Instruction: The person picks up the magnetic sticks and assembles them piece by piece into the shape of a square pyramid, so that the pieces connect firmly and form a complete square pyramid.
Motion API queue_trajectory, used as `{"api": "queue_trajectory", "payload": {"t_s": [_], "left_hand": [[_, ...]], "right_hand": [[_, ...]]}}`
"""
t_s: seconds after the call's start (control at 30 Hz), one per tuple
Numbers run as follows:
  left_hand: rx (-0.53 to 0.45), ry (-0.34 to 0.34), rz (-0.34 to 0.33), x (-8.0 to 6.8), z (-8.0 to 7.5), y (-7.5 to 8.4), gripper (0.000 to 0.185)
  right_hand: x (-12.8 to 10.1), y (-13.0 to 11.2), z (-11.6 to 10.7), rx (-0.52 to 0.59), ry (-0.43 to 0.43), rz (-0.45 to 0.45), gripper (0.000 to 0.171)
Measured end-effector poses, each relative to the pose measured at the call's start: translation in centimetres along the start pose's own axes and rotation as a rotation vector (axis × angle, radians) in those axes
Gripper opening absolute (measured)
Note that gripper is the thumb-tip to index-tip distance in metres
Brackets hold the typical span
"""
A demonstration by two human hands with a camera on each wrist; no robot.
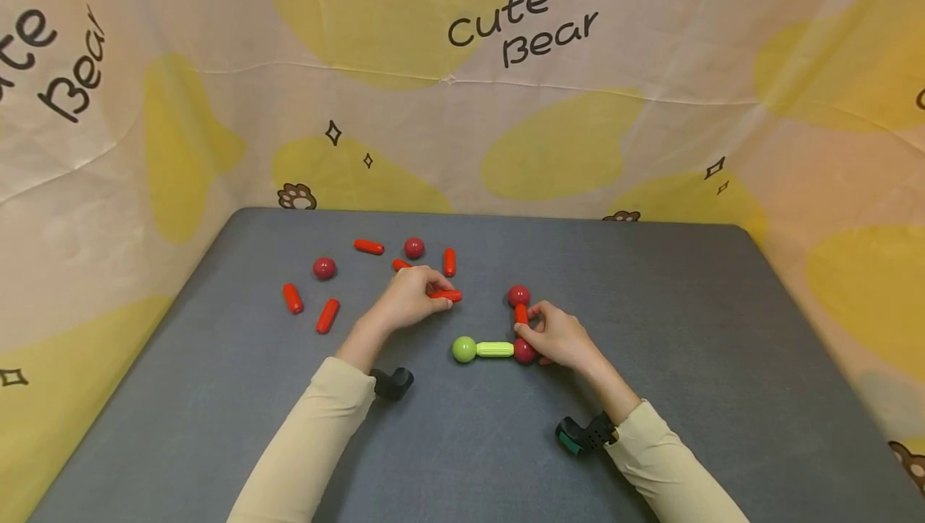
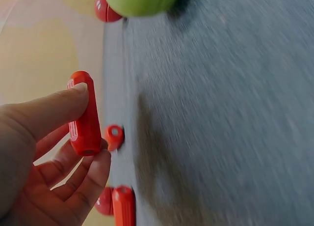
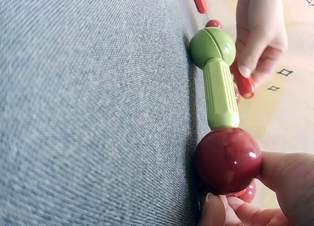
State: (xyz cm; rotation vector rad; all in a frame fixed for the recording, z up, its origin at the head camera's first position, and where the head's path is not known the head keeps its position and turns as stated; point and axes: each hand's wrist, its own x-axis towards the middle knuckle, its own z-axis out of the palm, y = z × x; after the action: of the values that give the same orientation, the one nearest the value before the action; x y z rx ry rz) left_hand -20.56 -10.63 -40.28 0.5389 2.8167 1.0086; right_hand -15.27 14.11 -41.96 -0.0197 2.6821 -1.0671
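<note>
Head view: two hands working over a grey fabric-covered bench (image 1: pixel 650 443), both in cream sleeves.
Left hand: left hand (image 1: pixel 408 298) is pinching a short red plastic rod (image 1: pixel 446 295) between thumb and curled fingers (image 2: pixel 73 100), lifted just off the surface; wrist view is showing it clear of the bench.
Right hand: right hand (image 1: pixel 560 338) is gripping a dark red glossy ball (image 3: pixel 227 159) at the corner of the build, fingers curled round it.
Build: light green ribbed rod (image 1: pixel 495 349) is linking that ball to a light green plastic ball (image 1: pixel 464 349); a red rod (image 1: pixel 520 314) is running up to a second dark red ball (image 1: pixel 518 296).
Risk 1: joints are looking like simple end-to-ball contacts; pushing the new rod in off-axis is likely popping the green rod loose.
Risk 2: free balls are likely rolling on the bench if bumped; spare red ball (image 1: pixel 324 268) and another (image 1: pixel 414 247) are sitting near the left hand.
Risk 3: pinch on the red rod is shallow, near one end; slipping is possible.
Spares: loose red rods (image 1: pixel 328 316) are lying scattered at the far left.
Room: cream and yellow "Cute Bear" cloth backdrop (image 1: pixel 506 129) is wrapping the bench on three sides.
</note>
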Motion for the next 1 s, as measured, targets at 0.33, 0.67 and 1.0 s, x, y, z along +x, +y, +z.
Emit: {"api": "queue_trajectory", "payload": {"t_s": [0.33,0.67,1.0], "left_hand": [[0.036,-0.041,0.026,2.0,1.3,2.4,0.018],[0.093,-0.106,0.023,3.6,2.8,3.8,0.017],[0.132,-0.138,-0.006,4.8,3.6,4.3,0.017]], "right_hand": [[0.0,0.1,0.1,-0.012,0.010,0.002,0.035],[0.1,0.0,0.0,-0.001,0.000,0.006,0.033],[0.1,0.1,0.1,0.001,-0.002,0.001,0.033]]}}
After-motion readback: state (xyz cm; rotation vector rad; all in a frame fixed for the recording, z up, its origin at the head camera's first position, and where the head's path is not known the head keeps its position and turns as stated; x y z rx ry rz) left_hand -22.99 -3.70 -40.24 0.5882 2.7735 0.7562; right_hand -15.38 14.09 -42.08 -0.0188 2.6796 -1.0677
